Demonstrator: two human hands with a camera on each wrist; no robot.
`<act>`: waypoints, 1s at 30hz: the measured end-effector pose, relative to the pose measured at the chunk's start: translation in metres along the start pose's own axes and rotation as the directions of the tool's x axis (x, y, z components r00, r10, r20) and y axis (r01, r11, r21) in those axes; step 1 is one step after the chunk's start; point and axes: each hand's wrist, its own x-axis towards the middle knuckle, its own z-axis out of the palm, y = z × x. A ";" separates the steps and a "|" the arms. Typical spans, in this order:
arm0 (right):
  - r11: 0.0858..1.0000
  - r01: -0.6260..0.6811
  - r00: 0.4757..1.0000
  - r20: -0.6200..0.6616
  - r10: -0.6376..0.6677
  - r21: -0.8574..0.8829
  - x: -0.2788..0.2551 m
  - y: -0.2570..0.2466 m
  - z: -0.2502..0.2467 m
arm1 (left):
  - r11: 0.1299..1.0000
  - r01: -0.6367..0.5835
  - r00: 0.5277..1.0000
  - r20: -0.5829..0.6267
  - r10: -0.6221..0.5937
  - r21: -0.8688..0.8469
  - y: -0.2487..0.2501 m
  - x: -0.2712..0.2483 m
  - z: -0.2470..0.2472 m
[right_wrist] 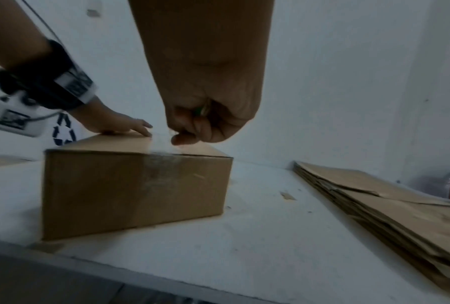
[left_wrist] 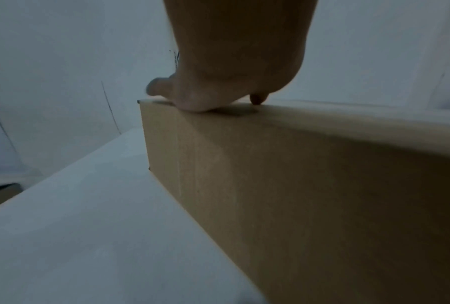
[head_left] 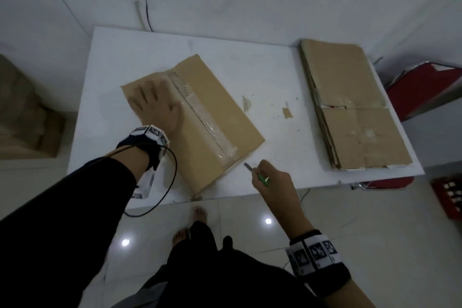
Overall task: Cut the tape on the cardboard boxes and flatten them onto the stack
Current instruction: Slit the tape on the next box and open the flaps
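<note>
White walls and a pale tiled floor surround a white bench [head_left: 262, 72], seen from above by a standing person. On the bench's right side lies a stack of flattened boxes [head_left: 355, 107], brown cardboard sheets piled flat, so several boxes look already finished. At the middle of the bench sits one sealed cardboard box [head_left: 212, 107], turned at an angle, its top flaps closed under a strip of clear tape [head_left: 200, 117] that runs along the centre seam and over the near end. The tape appears uncut, so this box is yet to be slit, opened and flattened onto the stack. More brown boxes [head_left: 27, 112] wait on the floor to the left, blurred, and the task seems part-way through. The left hand [head_left: 156, 105] lies flat on the box top beside the tape, fingers spread, pressing it steady. The right hand [head_left: 272, 180] is clenched around a small green-handled knife [head_left: 257, 174], its blade pointing at the box's near taped end and just short of it. Small scraps of tape and cardboard [head_left: 287, 112] dot the bench between box and stack.
</note>
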 end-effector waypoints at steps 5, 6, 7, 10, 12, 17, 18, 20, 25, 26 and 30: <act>0.979 0.017 0.969 -0.246 0.034 0.204 0.033 -0.012 -0.001 | 0.736 -0.673 0.730 0.092 0.677 -0.072 0.013 -0.048 -0.005; 0.965 0.023 0.966 -0.255 0.046 0.260 0.043 -0.016 0.003 | 0.683 -0.729 0.662 0.204 0.721 -0.046 0.016 -0.056 -0.003; 0.950 0.027 0.965 -0.255 0.056 0.310 0.053 -0.020 0.007 | 0.642 -0.766 0.614 0.286 0.736 -0.007 0.018 -0.061 -0.002; 0.897 -0.001 0.977 -0.192 0.095 0.443 0.078 -0.026 0.025 | 0.601 -0.797 0.575 0.385 0.722 0.064 0.021 -0.064 -0.001; 0.860 -0.065 0.981 -0.128 0.149 0.505 0.088 -0.021 0.037 | 0.578 -0.810 0.554 0.456 0.696 0.101 0.029 -0.061 -0.006; 0.854 -0.023 0.983 -0.142 0.113 0.519 0.088 -0.006 0.052 | 0.553 -0.822 0.500 0.632 0.592 0.133 0.059 -0.058 -0.016; 0.852 -0.020 0.984 -0.140 0.109 0.522 0.088 -0.006 0.052 | 0.565 -0.815 0.502 0.646 0.574 0.131 0.061 -0.059 -0.016; 0.849 -0.022 0.986 -0.130 0.106 0.529 0.087 -0.006 0.050 | 0.570 -0.807 0.515 0.656 0.552 0.154 0.063 -0.062 -0.016; 0.809 -0.009 0.981 -0.151 0.120 0.588 0.069 -0.011 0.032 | 0.643 -0.741 0.600 0.618 0.508 0.192 0.052 -0.073 -0.012; 0.821 -0.009 0.984 -0.141 0.109 0.571 0.060 -0.011 0.030 | 0.663 -0.726 0.613 0.607 0.505 0.181 0.050 -0.074 -0.012; 0.885 -0.050 0.996 -0.048 0.081 0.464 0.025 -0.004 0.036 | 0.683 -0.712 0.629 0.578 0.520 0.161 0.047 -0.079 -0.014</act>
